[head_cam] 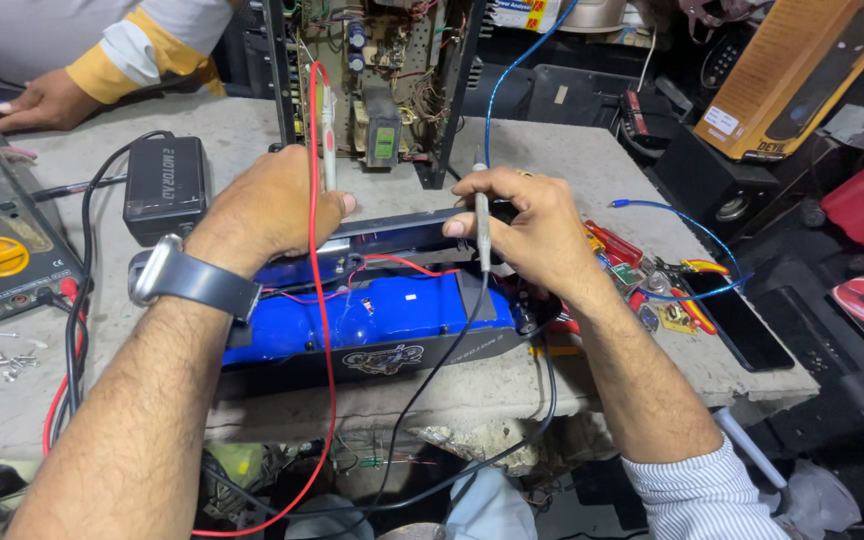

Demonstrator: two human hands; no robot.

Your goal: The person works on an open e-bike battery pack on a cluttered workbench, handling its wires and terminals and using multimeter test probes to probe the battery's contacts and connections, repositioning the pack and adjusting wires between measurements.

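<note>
The person is wearing a smartwatch on the wrist of the left hand (272, 205), its case round and silver-grey and its band (197, 280) wide and dark grey. The left forearm is showing bare and hairy below the watch. The right hand (532, 225) is wearing no watch, and the right forearm is carrying a rolled-up sleeve (702, 490) of white cloth with fine dark stripes.
</note>
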